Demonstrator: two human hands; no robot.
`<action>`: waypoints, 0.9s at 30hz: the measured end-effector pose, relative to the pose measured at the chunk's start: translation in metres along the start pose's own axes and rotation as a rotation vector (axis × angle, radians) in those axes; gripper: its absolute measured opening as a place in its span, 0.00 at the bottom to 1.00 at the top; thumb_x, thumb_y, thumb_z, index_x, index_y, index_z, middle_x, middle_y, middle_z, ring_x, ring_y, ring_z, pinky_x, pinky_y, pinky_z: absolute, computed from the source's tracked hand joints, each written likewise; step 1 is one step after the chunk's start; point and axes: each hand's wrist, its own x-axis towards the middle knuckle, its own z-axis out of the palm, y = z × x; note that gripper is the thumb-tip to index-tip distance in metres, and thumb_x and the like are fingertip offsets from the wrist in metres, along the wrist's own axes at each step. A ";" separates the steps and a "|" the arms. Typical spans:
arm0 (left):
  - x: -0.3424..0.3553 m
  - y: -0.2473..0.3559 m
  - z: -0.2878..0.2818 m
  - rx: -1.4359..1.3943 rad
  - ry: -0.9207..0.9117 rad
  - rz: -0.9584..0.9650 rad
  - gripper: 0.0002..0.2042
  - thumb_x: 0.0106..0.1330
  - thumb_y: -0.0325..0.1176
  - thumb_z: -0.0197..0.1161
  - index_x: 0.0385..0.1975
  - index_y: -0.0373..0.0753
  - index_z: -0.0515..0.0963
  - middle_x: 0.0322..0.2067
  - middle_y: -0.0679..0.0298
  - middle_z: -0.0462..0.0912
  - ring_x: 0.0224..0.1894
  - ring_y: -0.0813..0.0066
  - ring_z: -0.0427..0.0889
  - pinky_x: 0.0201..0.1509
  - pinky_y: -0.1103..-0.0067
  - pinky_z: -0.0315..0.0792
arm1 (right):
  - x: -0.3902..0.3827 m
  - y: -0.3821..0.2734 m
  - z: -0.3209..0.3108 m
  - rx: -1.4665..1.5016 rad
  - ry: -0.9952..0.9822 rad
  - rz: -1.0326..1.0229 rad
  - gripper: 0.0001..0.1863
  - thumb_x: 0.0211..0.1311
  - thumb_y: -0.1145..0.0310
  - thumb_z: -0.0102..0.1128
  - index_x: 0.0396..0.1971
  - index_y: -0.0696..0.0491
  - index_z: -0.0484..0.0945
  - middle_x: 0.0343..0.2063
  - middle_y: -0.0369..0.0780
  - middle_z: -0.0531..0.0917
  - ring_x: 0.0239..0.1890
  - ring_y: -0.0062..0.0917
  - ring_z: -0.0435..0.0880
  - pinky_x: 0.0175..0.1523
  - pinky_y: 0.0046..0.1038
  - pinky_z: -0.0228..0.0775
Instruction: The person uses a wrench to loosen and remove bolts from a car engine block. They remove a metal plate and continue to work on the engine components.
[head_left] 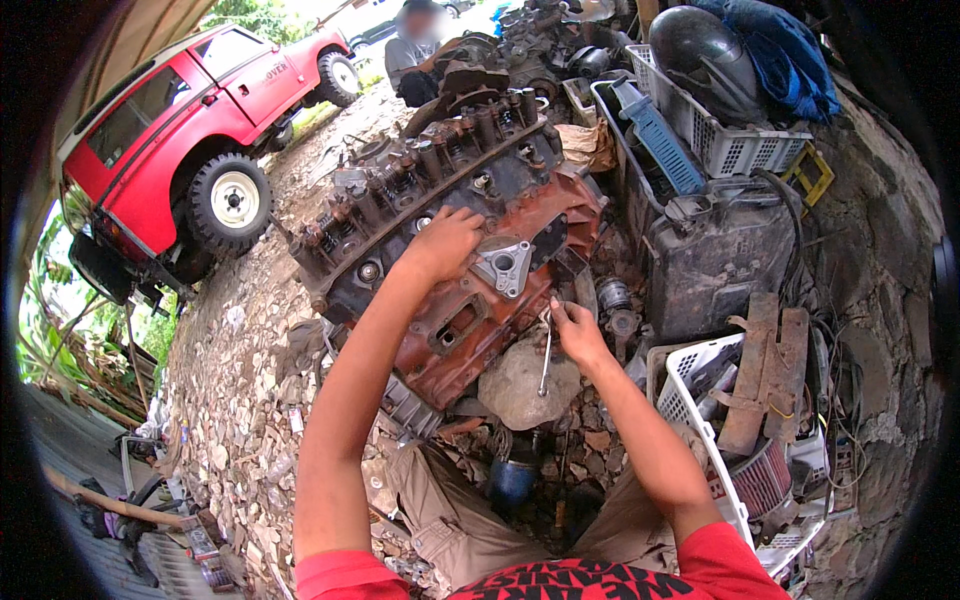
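Note:
A large engine block (420, 368), rust-orange on its side with a dark cylinder head (385, 235) along the top, lies tilted in front of me. A silver triangular metal bracket (507, 264) with a central hole sits against its side. My left hand (447, 245) is at the bracket's upper left edge, its fingers curled down; what they grip, if anything, is hidden. Beside the block's lower right, my right hand (577, 330) holds a slim chrome wrench (546, 362) by its upper end, its shaft hanging down over a big grey stone (515, 385).
White plastic crates (690, 395) of parts and a black jerrycan-like container (715, 250) stand to the right. A blue cylindrical filter (515, 478) is below the stone. Gravel (235, 380) covers the ground at left. A red off-road vehicle (190, 140) and another person (410, 50) are farther off.

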 end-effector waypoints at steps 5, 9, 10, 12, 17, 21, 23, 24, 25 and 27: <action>0.004 0.007 -0.012 0.013 0.005 0.019 0.20 0.49 0.36 0.69 0.42 0.35 0.80 0.50 0.58 0.76 0.57 0.59 0.70 0.63 0.62 0.63 | 0.025 0.042 -0.007 -0.012 0.027 -0.054 0.25 0.72 0.53 0.51 0.30 0.64 0.74 0.26 0.44 0.79 0.31 0.28 0.75 0.40 0.33 0.67; 0.001 0.006 -0.007 -0.053 0.009 -0.023 0.19 0.52 0.39 0.69 0.42 0.35 0.79 0.50 0.55 0.74 0.58 0.54 0.69 0.64 0.56 0.61 | 0.029 0.047 -0.007 -0.067 0.029 -0.070 0.25 0.71 0.53 0.51 0.33 0.65 0.76 0.27 0.47 0.80 0.30 0.28 0.74 0.40 0.33 0.67; 0.003 0.009 -0.010 -0.086 0.004 -0.035 0.19 0.52 0.38 0.70 0.42 0.35 0.79 0.51 0.54 0.74 0.58 0.54 0.69 0.64 0.56 0.61 | 0.029 0.048 -0.008 -0.069 0.034 -0.077 0.25 0.71 0.53 0.51 0.33 0.65 0.76 0.27 0.48 0.80 0.30 0.28 0.74 0.40 0.33 0.67; 0.002 0.005 -0.010 -0.072 0.039 0.016 0.20 0.51 0.38 0.70 0.42 0.35 0.79 0.52 0.54 0.74 0.59 0.54 0.69 0.64 0.56 0.61 | 0.029 0.045 -0.007 -0.054 0.042 -0.081 0.25 0.71 0.53 0.51 0.32 0.65 0.75 0.26 0.48 0.79 0.30 0.29 0.74 0.40 0.33 0.67; -0.002 -0.002 0.002 -0.063 -0.018 -0.033 0.22 0.47 0.36 0.72 0.43 0.36 0.79 0.54 0.55 0.73 0.60 0.55 0.69 0.64 0.59 0.62 | 0.010 0.018 0.001 0.097 0.000 0.049 0.24 0.72 0.54 0.51 0.32 0.64 0.76 0.23 0.42 0.78 0.26 0.27 0.76 0.36 0.31 0.70; 0.002 0.003 -0.007 -0.031 -0.010 0.005 0.22 0.48 0.35 0.72 0.44 0.36 0.79 0.54 0.56 0.73 0.60 0.57 0.69 0.63 0.60 0.63 | 0.014 0.024 -0.005 0.057 0.016 0.012 0.23 0.72 0.54 0.52 0.35 0.63 0.77 0.22 0.38 0.78 0.25 0.24 0.78 0.33 0.30 0.70; 0.005 0.003 -0.010 0.002 -0.025 0.029 0.21 0.48 0.34 0.71 0.44 0.36 0.79 0.54 0.56 0.74 0.59 0.57 0.69 0.62 0.60 0.63 | 0.021 0.034 -0.011 -0.039 0.039 -0.051 0.23 0.71 0.53 0.51 0.36 0.63 0.77 0.23 0.40 0.78 0.28 0.24 0.78 0.37 0.31 0.70; 0.005 0.002 -0.008 0.010 -0.021 0.030 0.22 0.48 0.34 0.71 0.44 0.36 0.79 0.54 0.56 0.74 0.59 0.57 0.69 0.62 0.61 0.64 | 0.021 0.035 -0.010 -0.047 0.043 -0.064 0.23 0.71 0.53 0.51 0.35 0.63 0.77 0.23 0.41 0.78 0.29 0.24 0.77 0.38 0.32 0.69; 0.004 0.001 -0.006 0.017 -0.015 0.032 0.22 0.48 0.34 0.71 0.44 0.36 0.79 0.54 0.56 0.74 0.60 0.57 0.69 0.62 0.61 0.64 | 0.022 0.037 -0.010 -0.054 0.048 -0.077 0.23 0.71 0.53 0.51 0.35 0.63 0.77 0.24 0.42 0.79 0.30 0.24 0.76 0.40 0.32 0.69; 0.002 -0.002 0.000 0.003 -0.020 0.010 0.21 0.47 0.34 0.71 0.44 0.36 0.79 0.53 0.56 0.75 0.59 0.57 0.70 0.62 0.62 0.64 | 0.020 0.033 -0.007 -0.062 0.037 -0.068 0.24 0.71 0.53 0.51 0.35 0.63 0.77 0.25 0.43 0.79 0.31 0.25 0.76 0.41 0.33 0.69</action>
